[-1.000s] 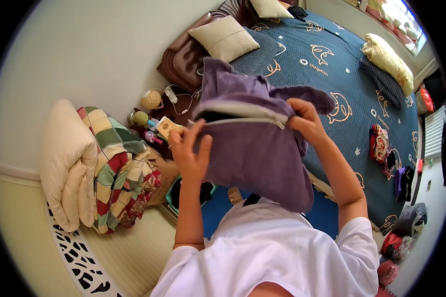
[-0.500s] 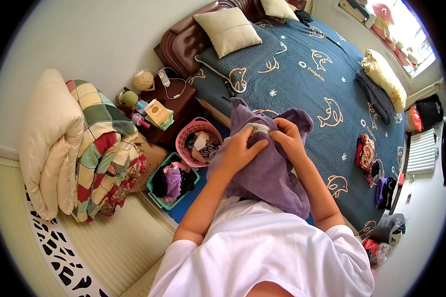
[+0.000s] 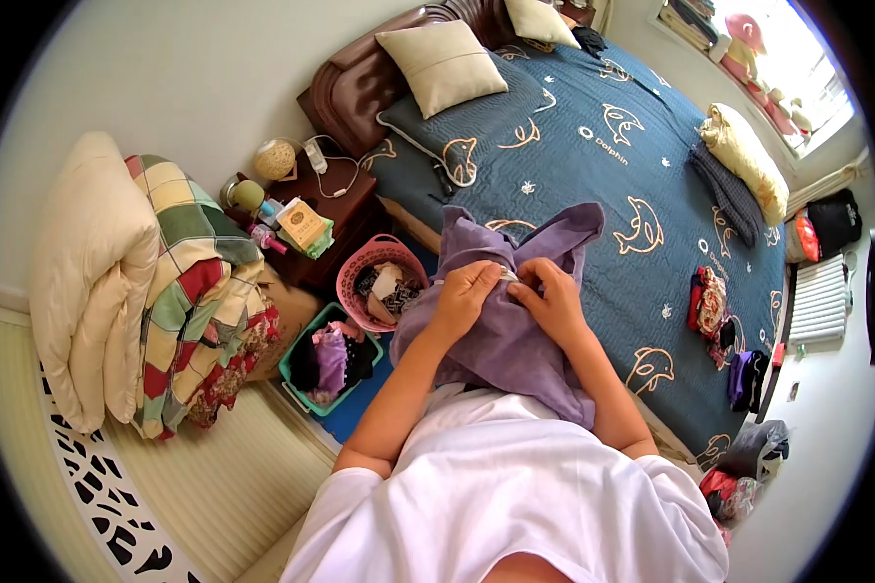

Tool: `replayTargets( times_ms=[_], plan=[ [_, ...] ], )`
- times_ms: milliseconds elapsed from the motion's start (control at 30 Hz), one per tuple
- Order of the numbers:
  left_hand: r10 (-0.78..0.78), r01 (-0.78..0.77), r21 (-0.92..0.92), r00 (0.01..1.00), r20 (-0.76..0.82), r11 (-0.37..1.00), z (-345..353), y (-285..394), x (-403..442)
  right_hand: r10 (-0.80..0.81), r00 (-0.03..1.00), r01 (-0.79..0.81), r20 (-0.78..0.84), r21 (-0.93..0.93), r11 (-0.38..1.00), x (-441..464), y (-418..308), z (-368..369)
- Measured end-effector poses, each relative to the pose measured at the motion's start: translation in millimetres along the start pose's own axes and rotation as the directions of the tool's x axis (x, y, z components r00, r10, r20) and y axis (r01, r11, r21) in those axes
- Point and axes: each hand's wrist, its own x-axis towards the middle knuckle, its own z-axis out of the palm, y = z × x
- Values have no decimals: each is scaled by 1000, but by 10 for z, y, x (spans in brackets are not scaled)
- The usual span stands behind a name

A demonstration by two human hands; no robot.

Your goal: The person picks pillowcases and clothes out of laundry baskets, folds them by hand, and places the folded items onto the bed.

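A purple cloth garment (image 3: 527, 355) hangs in front of my white shirt, bunched at the top, with two flaps standing up beyond my fingers. My left hand (image 3: 464, 301) is closed on its upper part, thumb and fingers pinching the fabric. Close beside it, my right hand (image 3: 548, 293) pinches the same garment with bent fingers. Between the fingertips shows a narrow pale strip (image 3: 507, 275), perhaps a drawstring or band; its kind is hard to make out. The exact cut of the garment is hidden by the folds.
Left of me stand a pink basket (image 3: 352, 309) and a green basket (image 3: 295, 381), both holding clothes. Behind them is a dark nightstand (image 3: 345, 209). The bed with its blue cover (image 3: 593, 185) lies ahead, with folded clothes (image 3: 712, 301) on its right side.
Both hands have drawn slightly down and closer together on the garment. Its upper flaps now spread wider apart, and less of the pale strip shows.
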Motion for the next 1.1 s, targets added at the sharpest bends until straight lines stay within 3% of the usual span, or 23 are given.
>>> replayTargets(
  times_ms=[67, 133, 233, 333, 467, 533, 633, 667, 733, 800, 867, 900, 933, 967, 1000, 1033, 1100],
  plan=[
    [14, -15, 46, 1000, 26, 999, -65, 6, -30, -31, 999, 32, 30, -35, 999, 8, -29, -21],
    [-64, 51, 213, 996, 54, 976, -136, 23, -78, -59, 996, 64, 60, -73, 995, 10, -103, -46],
    [-52, 43, 282, 998, 23, 959, -145, 85, -183, -13, 991, 25, 134, -93, 995, -17, -183, -58],
    [-80, 65, 419, 997, 18, 905, -199, -14, -237, 103, 978, -115, 182, 55, 992, -19, -209, -70],
    [-117, 124, 333, 992, -39, 935, -425, -354, -258, 101, 974, -160, 205, 297, 941, -7, -435, -183],
    [143, -72, 527, 985, -95, 847, -653, -662, -253, 116, 964, -198, 240, 358, 912, -1, -530, -245],
    [249, -84, 580, 945, -211, 810, -944, -936, -269, -103, 979, 29, 178, 374, 927, -2, -636, -323],
    [252, -84, 578, 944, -216, 812, -1031, -1002, -287, -106, 978, 32, 182, 371, 928, -7, -685, -347],
    [-27, 177, 467, 950, -311, 867, -1195, -1096, -303, -168, 953, 42, 253, 438, 898, -16, -752, -384],
    [20, 145, 496, 950, -311, 856, -1331, -1124, -283, -220, 937, 84, 269, 440, 894, -11, -785, -353],
    [113, -39, 345, 973, -199, 938, -1445, -1078, -253, -306, 917, 154, 254, 482, 863, -3, -898, -321],
    [118, -43, 344, 973, -200, 938, -1488, -1032, -210, -358, 887, 186, 291, 483, 855, 15, -915, -349],
    [-81, 109, 68, 939, -333, 992, -1536, -985, -152, -360, 887, 191, 289, 481, 856, 35, -953, -344],
    [-304, 227, -228, 866, -398, 947, -1567, -943, -100, -436, 836, 223, 333, 518, 826, 50, -991, -337],
    [-302, 224, -231, 866, -398, 947, -1587, -1056, -36, -509, 776, 251, 374, 556, 792, 64, -1025, -329],
    [-406, 247, -483, 876, -259, 840, -1568, -1170, 55, -545, 720, 260, 430, 561, 786, 86, -1054, -318],
    [-553, 482, -285, 785, -279, 829, -1571, -1276, 221, -551, 707, 262, 443, 561, 786, 110, -1120, -272]
  ],
)
